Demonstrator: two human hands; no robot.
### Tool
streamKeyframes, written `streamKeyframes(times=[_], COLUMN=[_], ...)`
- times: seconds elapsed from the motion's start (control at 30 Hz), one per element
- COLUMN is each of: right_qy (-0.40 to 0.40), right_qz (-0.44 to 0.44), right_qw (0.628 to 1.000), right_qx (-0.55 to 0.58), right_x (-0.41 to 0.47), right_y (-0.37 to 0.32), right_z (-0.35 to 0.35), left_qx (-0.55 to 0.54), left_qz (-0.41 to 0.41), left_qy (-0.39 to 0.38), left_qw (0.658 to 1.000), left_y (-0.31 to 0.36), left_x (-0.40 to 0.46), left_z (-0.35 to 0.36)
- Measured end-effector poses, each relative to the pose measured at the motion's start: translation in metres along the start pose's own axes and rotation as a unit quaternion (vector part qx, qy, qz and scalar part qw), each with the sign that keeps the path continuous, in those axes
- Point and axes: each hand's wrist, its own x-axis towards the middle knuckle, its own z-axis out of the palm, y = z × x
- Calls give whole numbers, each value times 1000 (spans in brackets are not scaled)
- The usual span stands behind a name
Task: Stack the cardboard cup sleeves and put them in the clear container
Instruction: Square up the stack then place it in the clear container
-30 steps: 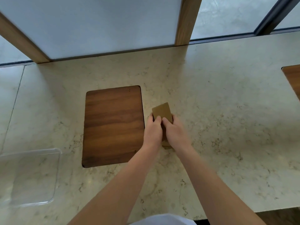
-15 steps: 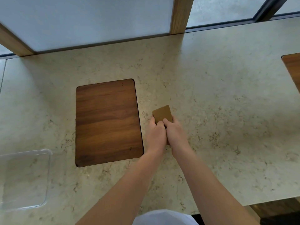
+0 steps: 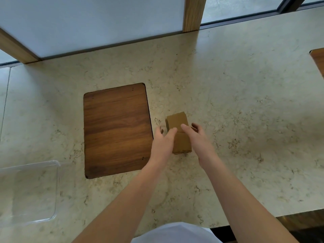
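A stack of brown cardboard cup sleeves (image 3: 177, 123) lies flat on the marble counter, just right of the inset wooden panel. My left hand (image 3: 164, 141) is at the stack's left side, fingers straight, fingertips touching its top. On the right side my right hand (image 3: 196, 135) has its fingers spread and relaxed, one fingertip on the top sleeve. Neither hand grips the stack. The clear container (image 3: 28, 190) stands at the left near the counter's front edge, with nothing in it.
A dark wooden panel (image 3: 115, 130) is set flush into the counter (image 3: 245, 111) between the stack and the container. A second wooden inset (image 3: 318, 58) shows at the right edge. Frosted glass and wooden posts line the back. The front edge runs at lower right.
Both hands were pressed close together on the stack; now they have spread apart to its two sides, uncovering more of the sleeves. The stack has stayed in place.
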Motion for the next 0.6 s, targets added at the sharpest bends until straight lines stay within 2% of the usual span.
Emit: streamKeyframes(times=[0.07,0.13,0.23,0.33,0.43,0.6], right_qy=[20,50,75,30,-5,22], right_qz=[-3,16,81,127,153,145], right_qw=[1000,996,982,967,960,969], right_qx=[22,68,152,219,233,198], right_x=[-5,-14,-35,-54,-58,-38], right_y=[5,13,36,53,58,49], right_z=[-8,-15,-19,-6,18,43], left_qx=[29,73,164,277,367,431], left_qz=[14,67,133,89,17,-69], left_qy=[1,7,-76,-191,-279,-354], left_qw=[999,995,975,938,887,827], left_y=[-1,7,37,68,83,82], left_x=[13,30,60,85,102,119], left_z=[-8,-22,-36,-33,-21,-4])
